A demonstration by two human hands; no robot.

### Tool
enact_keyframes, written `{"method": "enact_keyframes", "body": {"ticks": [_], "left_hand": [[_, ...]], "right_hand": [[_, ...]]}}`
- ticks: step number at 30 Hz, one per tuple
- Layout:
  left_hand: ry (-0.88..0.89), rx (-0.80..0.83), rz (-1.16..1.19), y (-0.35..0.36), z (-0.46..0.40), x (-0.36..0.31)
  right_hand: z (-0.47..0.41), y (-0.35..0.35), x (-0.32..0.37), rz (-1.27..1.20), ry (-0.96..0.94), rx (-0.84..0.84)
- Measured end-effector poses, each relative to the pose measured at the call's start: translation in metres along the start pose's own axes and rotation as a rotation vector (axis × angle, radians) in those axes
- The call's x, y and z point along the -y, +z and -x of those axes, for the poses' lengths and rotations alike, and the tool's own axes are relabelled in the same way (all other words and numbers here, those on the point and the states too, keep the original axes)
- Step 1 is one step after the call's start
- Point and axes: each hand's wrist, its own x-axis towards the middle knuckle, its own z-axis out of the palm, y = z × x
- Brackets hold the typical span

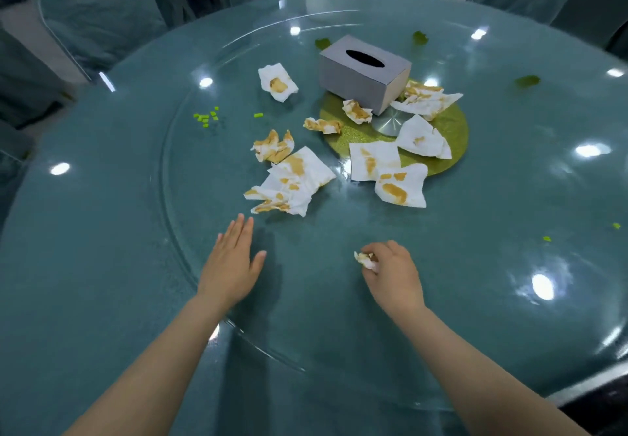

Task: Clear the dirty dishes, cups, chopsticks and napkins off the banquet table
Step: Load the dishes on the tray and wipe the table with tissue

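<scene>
Round counter (102,231) w/ teal cloth under glass filled most of the frame, a glass turntable (176,150) on top. Left hand (231,262) at lower centre lay flat, fingers straight & together, pointing up-frame, palm down on the glass, holding nothing. Right hand (390,272), lower centre-right, had fingers curled round a small crumpled napkin (365,260), white w/ brown stain, poking out on the hand's left side. Other stained napkins lay loose mid-frame: a big pile (292,184) just above the left hand's fingertips, apart from them; a smaller scrap (273,146) above that; one (278,82) upper centre, left of the tissue box (363,76); two flat ones (373,160) & (402,185) centre-right, overlapping; more (423,138), (424,100) right of the box. Grey box sat tilted on a gold-green disc (455,122) w/ a metal hub (390,122). Two small wads (356,111), (323,125) lay near the box's lower corner. Green veg bits (205,117) sat left-centre, more (526,81) at upper right. Chairs in teal covers (95,17) ringed the top edge.
</scene>
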Motion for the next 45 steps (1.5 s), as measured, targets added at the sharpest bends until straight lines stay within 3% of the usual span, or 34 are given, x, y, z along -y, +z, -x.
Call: {"method": "enact_keyframes", "body": {"ticks": [8, 11, 14, 18, 22, 24, 30, 35, 38, 42, 45], "left_hand": [[-0.068, 0.015, -0.035, -0.012, -0.05, 0.019], [-0.088, 0.003, -0.047, -0.015, -0.07, 0.025], [-0.107, -0.002, -0.082, -0.015, -0.087, 0.031], [-0.156, -0.063, -0.109, -0.016, -0.105, 0.038], [-0.401, -0.275, -0.02, -0.007, -0.09, 0.042], [-0.464, -0.296, 0.015, 0.001, -0.08, 0.035], [-0.489, -0.308, 0.058, 0.011, -0.058, 0.012], [-0.476, -0.298, 0.087, 0.018, -0.044, -0.004], [-0.39, -0.29, 0.027, 0.022, -0.036, -0.016], [-0.204, -0.254, -0.1, 0.026, -0.026, -0.035], [-0.231, -0.269, -0.076, 0.032, -0.022, -0.041]], "right_hand": [[-0.057, 0.008, 0.044, 0.026, -0.192, -0.133], [-0.07, 0.02, 0.048, 0.019, -0.27, -0.03], [-0.077, 0.035, 0.041, 0.173, -0.25, 0.127], [-0.094, 0.037, 0.031, 0.306, -0.238, 0.136], [-0.099, 0.031, 0.017, 0.391, -0.288, 0.184], [-0.095, 0.028, 0.009, 0.406, -0.299, 0.191], [-0.073, 0.026, 0.005, 0.205, -0.311, -0.156], [-0.067, 0.015, -0.002, 0.248, -0.184, -0.051], [-0.062, 0.004, 0.002, 0.006, -0.068, -0.098], [-0.074, 0.001, 0.029, -0.1, -0.163, -0.253], [-0.099, 0.011, 0.05, 0.05, -0.213, -0.097]]}}
